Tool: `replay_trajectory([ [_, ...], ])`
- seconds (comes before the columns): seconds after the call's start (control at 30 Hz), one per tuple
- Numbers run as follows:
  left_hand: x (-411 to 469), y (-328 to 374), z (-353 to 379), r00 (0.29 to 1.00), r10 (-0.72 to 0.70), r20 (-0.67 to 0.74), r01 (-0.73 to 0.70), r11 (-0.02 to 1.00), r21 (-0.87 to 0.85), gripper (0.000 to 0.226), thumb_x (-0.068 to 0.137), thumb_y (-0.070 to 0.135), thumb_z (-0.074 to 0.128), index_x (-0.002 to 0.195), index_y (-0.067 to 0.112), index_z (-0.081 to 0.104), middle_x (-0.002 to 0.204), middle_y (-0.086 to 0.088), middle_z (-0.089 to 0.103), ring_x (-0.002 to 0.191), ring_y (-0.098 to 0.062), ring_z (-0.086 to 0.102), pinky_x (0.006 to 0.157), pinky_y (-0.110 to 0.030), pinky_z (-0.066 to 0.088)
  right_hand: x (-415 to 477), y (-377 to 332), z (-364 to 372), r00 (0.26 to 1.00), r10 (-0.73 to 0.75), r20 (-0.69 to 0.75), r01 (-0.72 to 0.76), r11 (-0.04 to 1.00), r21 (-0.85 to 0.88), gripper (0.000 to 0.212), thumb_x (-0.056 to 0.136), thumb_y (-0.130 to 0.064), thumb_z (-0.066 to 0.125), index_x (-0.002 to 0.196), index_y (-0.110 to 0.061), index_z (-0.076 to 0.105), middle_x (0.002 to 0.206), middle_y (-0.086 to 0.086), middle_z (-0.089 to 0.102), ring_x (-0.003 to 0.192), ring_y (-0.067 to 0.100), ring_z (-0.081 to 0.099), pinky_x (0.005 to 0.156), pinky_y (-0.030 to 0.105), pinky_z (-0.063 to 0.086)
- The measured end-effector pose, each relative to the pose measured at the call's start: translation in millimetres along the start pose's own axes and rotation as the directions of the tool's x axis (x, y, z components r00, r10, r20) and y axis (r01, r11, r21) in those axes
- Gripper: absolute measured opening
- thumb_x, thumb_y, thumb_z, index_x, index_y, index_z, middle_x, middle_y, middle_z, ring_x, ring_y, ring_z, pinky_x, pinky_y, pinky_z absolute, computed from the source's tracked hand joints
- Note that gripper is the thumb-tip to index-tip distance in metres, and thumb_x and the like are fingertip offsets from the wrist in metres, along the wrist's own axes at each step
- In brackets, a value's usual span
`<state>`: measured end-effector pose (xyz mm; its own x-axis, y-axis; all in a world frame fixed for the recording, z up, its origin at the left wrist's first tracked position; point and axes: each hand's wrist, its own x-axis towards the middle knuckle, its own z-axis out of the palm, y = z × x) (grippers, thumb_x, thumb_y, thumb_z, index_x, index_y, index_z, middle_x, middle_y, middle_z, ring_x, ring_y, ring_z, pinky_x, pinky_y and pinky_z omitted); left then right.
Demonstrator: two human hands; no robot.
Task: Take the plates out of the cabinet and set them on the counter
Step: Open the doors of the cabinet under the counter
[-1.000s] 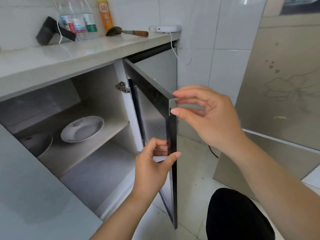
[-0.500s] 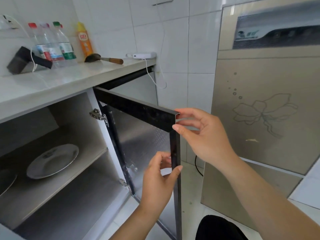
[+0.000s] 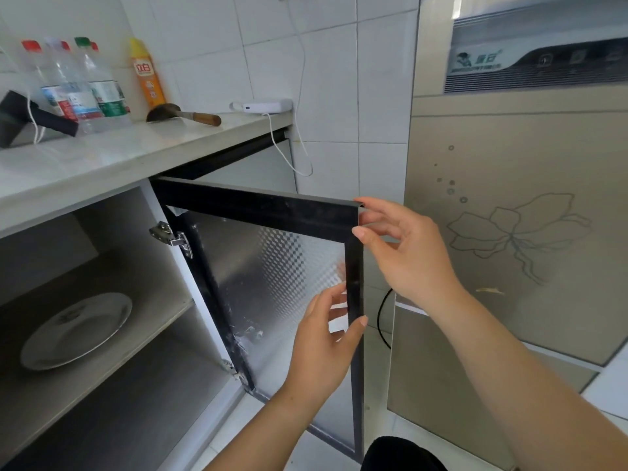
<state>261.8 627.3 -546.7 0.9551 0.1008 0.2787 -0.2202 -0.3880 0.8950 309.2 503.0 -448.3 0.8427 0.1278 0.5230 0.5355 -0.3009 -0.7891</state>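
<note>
The cabinet door (image 3: 272, 266) has swung wider since a moment ago; both hands clamp its free edge, right hand (image 3: 407, 253) at the corner, left hand (image 3: 323, 348) lower, probably to clear access; a plate (image 3: 76, 329) lies on the shelf (image 3: 153, 294), none on the tabletop (image 3: 102, 158).

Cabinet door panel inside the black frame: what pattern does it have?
A silvery checkered, diamond-like texture on the frosted cabinet door panel, seen in the head view.

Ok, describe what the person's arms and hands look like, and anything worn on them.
Both the left hand and the right hand are bare, with no gloves, rings or watch showing. Both forearms are bare to the frame edge, no sleeves in view. Fingernails are short and unpainted.
</note>
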Motion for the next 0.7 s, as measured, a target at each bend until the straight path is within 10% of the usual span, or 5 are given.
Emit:
replay_trajectory([
  [0.37, 9.4, -0.8, -14.6, 0.994, 0.020, 0.106, -0.038, 0.984, 0.171, 0.038, 0.087, 0.039, 0.060, 0.113, 0.056, 0.037, 0.114, 0.032, 0.047, 0.106, 0.009, 0.048, 0.090, -0.018, 0.046, 2.9, -1.4, -1.0, 1.000, -0.027, 0.011, 0.028, 0.998, -0.059, 0.034, 0.087, -0.017, 0.060, 0.120, -0.025, 0.058, 0.103, -0.009, 0.065, 0.094, 0.006, 0.063, 0.086, 0.020, 0.051],
  [0.7, -22.5, 10.2, -104.3, 0.996, 0.039, -0.086, -0.007, 0.941, 0.339, 0.047, 0.087, 0.034, 0.060, 0.131, 0.033, 0.043, 0.121, 0.016, 0.054, 0.110, 0.000, 0.051, 0.093, -0.019, 0.042, -13.4, -61.4, 17.2, 0.953, -0.286, -0.101, 0.290, 0.956, 0.033, 0.031, 0.084, -0.014, 0.065, 0.114, -0.020, 0.062, 0.109, -0.005, 0.063, 0.104, 0.005, 0.059, 0.090, 0.020, 0.050],
])
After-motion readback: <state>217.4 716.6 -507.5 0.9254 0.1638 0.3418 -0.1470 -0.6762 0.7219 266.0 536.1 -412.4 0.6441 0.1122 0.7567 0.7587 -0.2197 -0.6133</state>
